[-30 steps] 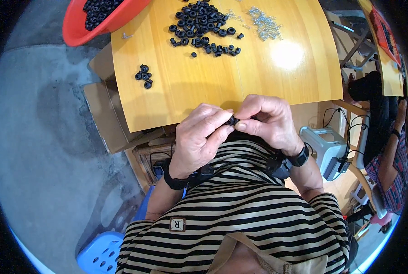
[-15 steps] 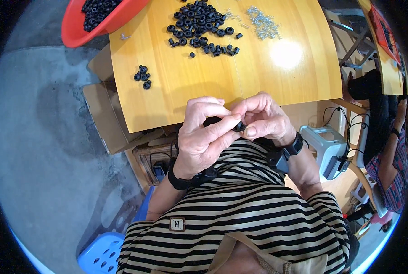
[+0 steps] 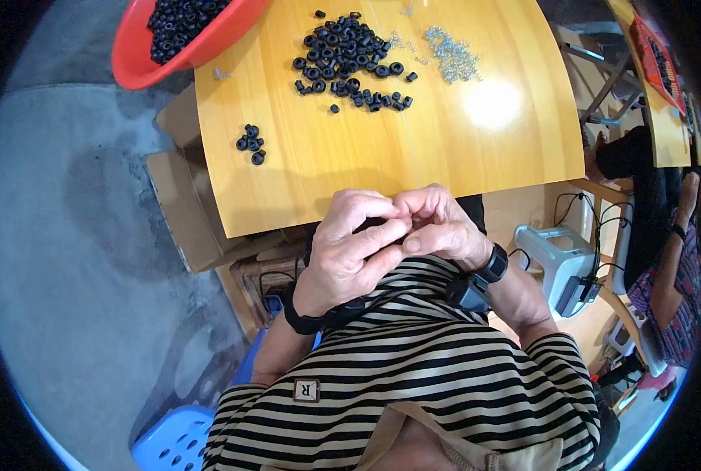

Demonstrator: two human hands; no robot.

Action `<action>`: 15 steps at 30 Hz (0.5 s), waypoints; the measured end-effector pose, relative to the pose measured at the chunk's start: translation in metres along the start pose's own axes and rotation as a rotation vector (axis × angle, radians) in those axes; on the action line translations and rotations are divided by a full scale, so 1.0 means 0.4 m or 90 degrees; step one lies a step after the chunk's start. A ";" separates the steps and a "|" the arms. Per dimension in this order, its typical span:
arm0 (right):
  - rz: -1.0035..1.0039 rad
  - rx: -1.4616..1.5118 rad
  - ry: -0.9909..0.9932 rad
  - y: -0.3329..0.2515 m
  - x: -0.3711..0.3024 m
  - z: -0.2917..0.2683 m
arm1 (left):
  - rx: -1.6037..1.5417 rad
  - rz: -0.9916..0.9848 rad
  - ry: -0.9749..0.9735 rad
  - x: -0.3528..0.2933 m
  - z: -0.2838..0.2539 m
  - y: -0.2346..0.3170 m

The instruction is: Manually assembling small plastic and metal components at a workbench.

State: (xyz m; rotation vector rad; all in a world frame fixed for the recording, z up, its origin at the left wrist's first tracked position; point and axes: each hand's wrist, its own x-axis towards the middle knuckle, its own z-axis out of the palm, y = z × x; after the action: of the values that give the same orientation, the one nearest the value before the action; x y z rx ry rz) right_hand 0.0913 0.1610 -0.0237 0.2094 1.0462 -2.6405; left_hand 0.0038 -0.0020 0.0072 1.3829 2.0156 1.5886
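Fingertips (image 3: 413,245) of the left hand (image 3: 350,250) and right hand (image 3: 449,234) meet at the near edge of the wooden table (image 3: 476,149) (what they pinch, I cannot tell); black grommet-like parts (image 3: 333,39) lie heaped beyond, beside silvery spring-like pieces (image 3: 453,56).

Dozens of black parts (image 3: 346,58) and silvery bits (image 3: 454,56) — one red bowl (image 3: 136,51).

Your shirt (image 3: 445,353): black and beige horizontal stripes, sleeves (image 3: 561,373) striped alike. Collar (image 3: 383,432) plain tan. Square brown-edged patch (image 3: 306,390) left of collar. Farther out from collar: black left wristband (image 3: 299,318), black right wristband (image 3: 494,264), boxy dark module (image 3: 467,293) beside the latter.
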 end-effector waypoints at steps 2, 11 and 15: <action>0.008 -0.003 -0.003 0.004 -0.003 0.001 | 0.011 0.026 -0.038 0.006 -0.011 0.002; 0.030 -0.002 -0.006 0.004 0.001 0.028 | 0.019 0.052 -0.026 0.009 -0.006 0.004; 0.089 0.064 -0.068 0.038 0.011 -0.014 | 0.054 0.047 -0.008 0.003 -0.001 -0.001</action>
State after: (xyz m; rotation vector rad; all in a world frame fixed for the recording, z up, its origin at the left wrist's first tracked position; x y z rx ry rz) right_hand 0.0922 0.1536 -0.0386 0.1545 0.8342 -2.5491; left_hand 0.0027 -0.0014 0.0076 1.5113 2.0696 1.5365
